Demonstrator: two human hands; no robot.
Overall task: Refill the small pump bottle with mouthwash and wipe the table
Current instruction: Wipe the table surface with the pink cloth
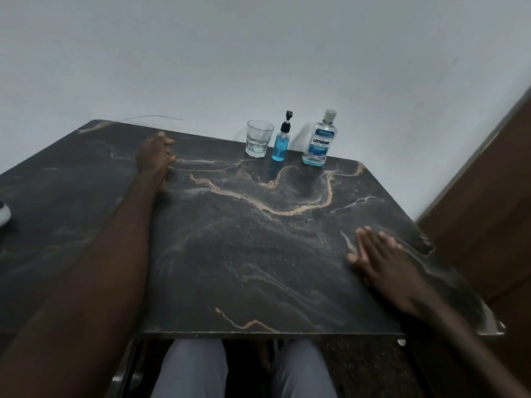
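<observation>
- Counter [258, 254]: dark stone-pattern top with pale orange veins. Its far edge meets a plain light wall [258, 53].
- Small pump bottle [282, 147]: stands upright at the far edge of the counter. The black pump head is fitted, and blue liquid shows in the body.
- Mouthwash bottle [319, 142]: stands upright just to the right of the small pump bottle, not touching it. The cap is on. Blue liquid shows at the base, below the label.
- Glass tumbler [259, 140]: stands upright just to the left of the small pump bottle, not touching it.
- Left hand [155, 156]: the arm is stretched across the left half of the counter. The hand rests on the surface, to the left of the glass tumbler and well apart from it. Its fingers [166, 141] are extended and released, grasping nothing.
- Right hand [382, 262]: lies palm down on the near right part of the counter, near the right edge. Its fingers [363, 239] are straight and released, grasping nothing.
- White and dark object [4, 214]: lies at the left edge, cut off by the frame, so its type cannot be told.
- Brown wooden panel [488, 211]: stands beside the counter on the right.
- Grey trousers [195, 366]: visible below the near edge of the counter.
</observation>
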